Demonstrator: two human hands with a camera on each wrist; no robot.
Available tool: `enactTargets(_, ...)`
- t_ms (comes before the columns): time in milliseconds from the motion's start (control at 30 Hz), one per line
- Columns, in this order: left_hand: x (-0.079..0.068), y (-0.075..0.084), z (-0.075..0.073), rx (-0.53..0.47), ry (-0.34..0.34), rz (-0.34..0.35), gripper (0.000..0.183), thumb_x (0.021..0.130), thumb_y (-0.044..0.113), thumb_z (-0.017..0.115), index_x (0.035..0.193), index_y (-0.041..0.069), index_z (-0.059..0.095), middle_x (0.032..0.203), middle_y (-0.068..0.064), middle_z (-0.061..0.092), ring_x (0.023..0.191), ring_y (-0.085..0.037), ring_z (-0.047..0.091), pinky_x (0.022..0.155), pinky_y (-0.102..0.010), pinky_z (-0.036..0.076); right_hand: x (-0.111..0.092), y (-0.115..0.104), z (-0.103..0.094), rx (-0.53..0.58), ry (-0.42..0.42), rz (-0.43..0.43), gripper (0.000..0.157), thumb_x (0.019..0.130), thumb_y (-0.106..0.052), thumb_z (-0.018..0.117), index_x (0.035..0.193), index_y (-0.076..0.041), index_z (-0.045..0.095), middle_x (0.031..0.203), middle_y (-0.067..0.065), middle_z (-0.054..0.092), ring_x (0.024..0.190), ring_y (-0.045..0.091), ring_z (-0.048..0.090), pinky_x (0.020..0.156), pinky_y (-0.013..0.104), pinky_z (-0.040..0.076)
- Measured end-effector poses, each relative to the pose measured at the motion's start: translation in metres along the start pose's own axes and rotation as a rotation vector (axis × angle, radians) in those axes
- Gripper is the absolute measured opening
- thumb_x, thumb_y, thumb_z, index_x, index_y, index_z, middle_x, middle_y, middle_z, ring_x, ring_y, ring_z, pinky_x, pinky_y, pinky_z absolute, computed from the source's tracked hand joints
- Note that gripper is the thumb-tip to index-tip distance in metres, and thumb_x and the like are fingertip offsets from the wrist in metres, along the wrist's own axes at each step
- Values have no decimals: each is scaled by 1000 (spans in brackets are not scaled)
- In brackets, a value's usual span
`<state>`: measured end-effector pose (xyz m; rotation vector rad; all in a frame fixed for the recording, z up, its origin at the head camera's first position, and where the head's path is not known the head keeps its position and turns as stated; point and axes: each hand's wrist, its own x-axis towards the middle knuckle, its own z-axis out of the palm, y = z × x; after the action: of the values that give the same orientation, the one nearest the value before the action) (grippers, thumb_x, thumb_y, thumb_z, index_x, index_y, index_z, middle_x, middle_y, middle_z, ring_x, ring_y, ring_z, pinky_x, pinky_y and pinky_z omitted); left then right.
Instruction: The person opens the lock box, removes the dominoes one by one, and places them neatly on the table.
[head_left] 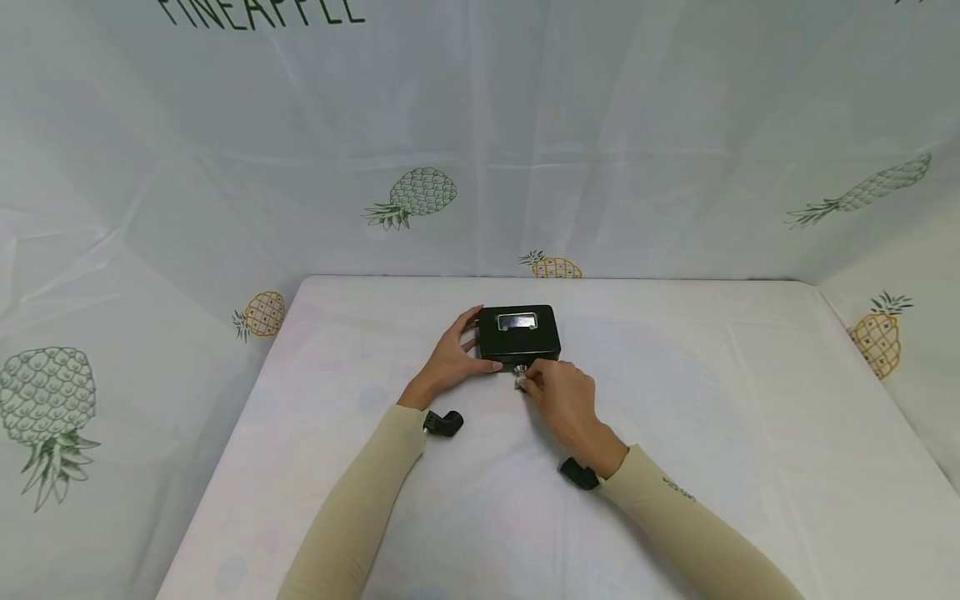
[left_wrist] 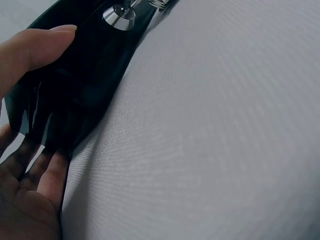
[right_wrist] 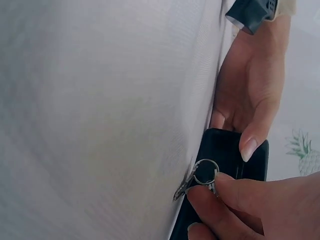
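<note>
Nearest you, your beige sleeves (head_left: 356, 517) stretch over the white tablecloth (head_left: 510, 533). Your right hand (head_left: 567, 396) pinches the ringed keys (right_wrist: 183, 187) between thumb and forefinger, right by the silver lock (left_wrist: 120, 19) on the black box's (head_left: 517, 340) front. Your left hand (head_left: 450, 362) grips the box's left end, thumb on its front. The box rests toward the table's far edge; beyond hangs pineapple-print sheeting (head_left: 600, 108).

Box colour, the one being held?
The box is black, with a silver-coloured fitting on top; best seen in the head view.
</note>
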<state>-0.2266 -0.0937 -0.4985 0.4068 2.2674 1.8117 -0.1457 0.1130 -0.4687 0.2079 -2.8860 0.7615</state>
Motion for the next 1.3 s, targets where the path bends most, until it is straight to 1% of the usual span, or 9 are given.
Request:
enactTargets(133,0,1,0,2,-4,3,111,78,-3,90,168,9,27,167,-13,36,157,-29,33,125,-36,41,0,1,-1,-3,-9,-2,7,91,-19,85,88,-14,82,84,-2,79,75,18,71,53,34,54)
enactTargets(367,0,0,0,20,-3,4,111,78,-2,91,168,9,26,166,-12,37,157,-27,33,125,-34,40,-2,3,-1,-3,-21,0,7,92,-20,84,93,-14,83,87,-1,80,82,22,72,56,39,57)
enactTargets(533,-1,1,1,18,-4,-6,111,78,-3,90,168,9,26,167,-11,36,157,-26,33,125,-32,40,-4,7,-4,17,-27,1,10,92,-22,84,98,-13,83,89,1,80,82,22,71,55,36,54)
enactTargets(700,-1,4,1,28,-7,-15,112,78,-4,90,168,10,26,167,-11,35,157,-27,32,125,-32,40,-5,14,-13,49,10,-8,10,92,-19,83,99,-12,82,88,2,78,78,20,69,53,33,51)
enactTargets(833,-1,3,0,24,-10,-6,113,77,-4,91,168,10,26,167,-12,35,157,-27,32,125,-33,40,-3,23,-21,67,68,-31,9,92,-17,84,98,-11,81,87,2,78,76,20,69,53,33,52)
enactTargets(933,0,3,0,21,-14,0,113,77,-5,91,168,9,26,167,-12,36,157,-27,32,126,-33,39,1,30,-28,75,129,-69,11,91,-15,84,99,-9,81,87,3,78,79,21,71,54,36,54)
enactTargets(1100,0,3,0,19,-16,3,113,77,-6,91,168,8,26,166,-12,36,157,-27,32,126,-33,39,10,45,-38,89,226,-181,19,88,-11,87,105,-5,79,93,8,76,82,25,71,59,41,59)
enactTargets(1200,1,2,-1,17,-20,4,112,77,-6,91,168,8,26,167,-12,36,157,-27,32,126,-34,39,17,55,-40,93,236,-256,29,86,-10,89,111,-3,76,104,11,72,88,27,70,65,43,62)
enactTargets(1300,1,1,-1,15,-24,4,113,77,-7,90,168,8,26,167,-13,36,157,-28,32,126,-34,39,23,62,-41,86,204,-315,43,84,-11,92,121,0,73,118,14,68,101,31,70,77,46,65)
